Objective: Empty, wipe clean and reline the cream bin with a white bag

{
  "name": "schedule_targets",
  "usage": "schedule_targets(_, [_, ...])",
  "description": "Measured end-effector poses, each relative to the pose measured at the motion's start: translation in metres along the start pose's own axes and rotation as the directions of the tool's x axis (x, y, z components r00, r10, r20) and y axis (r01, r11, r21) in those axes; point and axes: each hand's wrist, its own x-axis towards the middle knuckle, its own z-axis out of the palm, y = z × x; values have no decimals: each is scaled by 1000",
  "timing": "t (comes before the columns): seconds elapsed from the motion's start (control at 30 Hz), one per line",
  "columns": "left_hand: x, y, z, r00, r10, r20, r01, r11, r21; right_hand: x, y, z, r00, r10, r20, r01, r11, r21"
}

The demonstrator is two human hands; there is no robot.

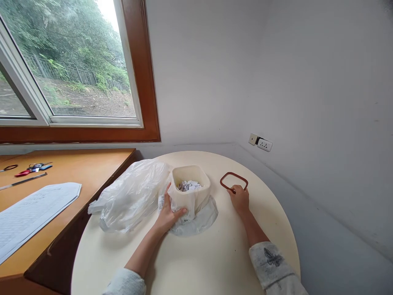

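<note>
A small cream wastebasket (201, 198) with rounded square sides stands upright on the round table, a thin clear plastic liner bag (199, 221) bunched about its base. Crumpled paper (188, 186) lies inside it. My left hand (167, 213) grips its near left corner, thumb in front and a finger up the side. To the right, my right hand (239, 198) pinches the near edge of a brown, rounded square rim ring (225, 176), apart from the basket. Left of the basket lies a large crumpled translucent plastic bag (132, 194).
The round cream table (215, 262) meets a wooden desk (101, 162) on the left. Sheets of paper (39, 209), a pen (24, 181) and scissors (33, 167) lie on that desk. A wall socket (264, 144) is beyond the table, and a window is at upper left.
</note>
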Motion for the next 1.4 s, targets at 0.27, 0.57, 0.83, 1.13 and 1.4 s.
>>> schedule_targets(0.27, [1, -4, 0, 1000, -5, -17, 5, 1000, 12, 0, -1, 0, 1000, 14, -4, -14, 1000, -11])
schedule_targets(0.57, [0, -1, 1, 1000, 13, 8, -12, 1000, -21, -1, 1, 3, 1000, 9, -9, -9, 1000, -27])
schedule_targets(0.83, [1, -4, -1, 992, 42, -117, -52, 995, -81, -3, -2, 1, 999, -7, -35, 6, 999, -44])
schedule_targets(1.13, [3, 7, -10, 881, 115, -459, -99, 993, 58, -3, -31, -9, 993, -91, -73, 91, 996, -2])
schedule_targets(1.4, [6, -3, -17, 902, 141, -408, 110, 839, 533, -27, -69, -2, 972, -186, 147, 179, 982, 59])
